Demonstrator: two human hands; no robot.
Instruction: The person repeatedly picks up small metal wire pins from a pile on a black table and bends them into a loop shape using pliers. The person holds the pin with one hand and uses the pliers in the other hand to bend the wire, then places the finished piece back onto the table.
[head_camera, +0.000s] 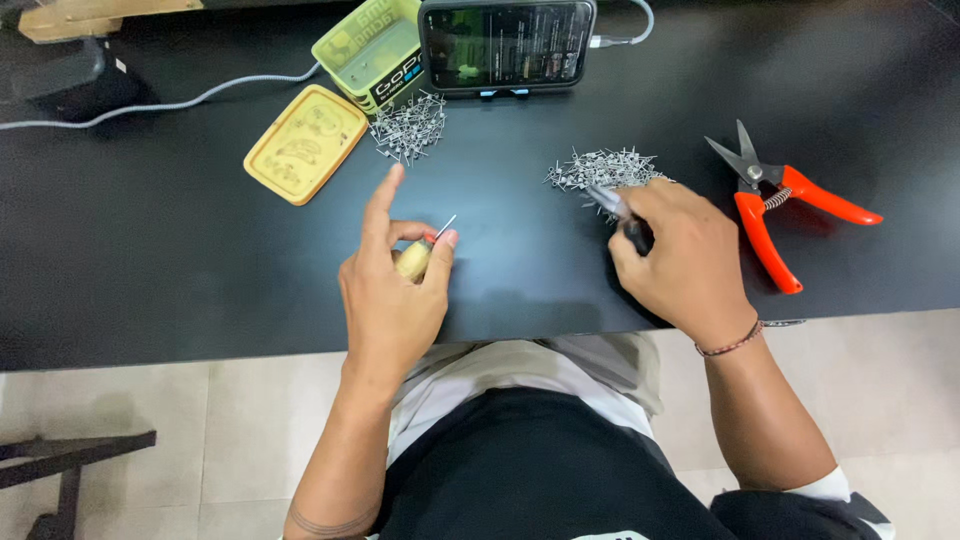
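Metal pins (607, 168) lie in a loose heap on the black desk (180, 250), just beyond the right hand (680, 255), which is closed around a dark-handled tool (622, 215) whose tip reaches the heap's near edge. Left hand (395, 290) pinches a small tan piece (413, 260) with a thin pin (445, 227) sticking up, index finger raised. A second pin pile (408, 127) sits by the green tin (370, 50) and its yellow lid (305, 143). A phone (507, 42) stands behind; orange-handled snips (775, 205) lie to the right.

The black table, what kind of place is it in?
Probably a small hobby or craft bench at home: the black table bears piles of metal pins, orange snips and a charging phone.
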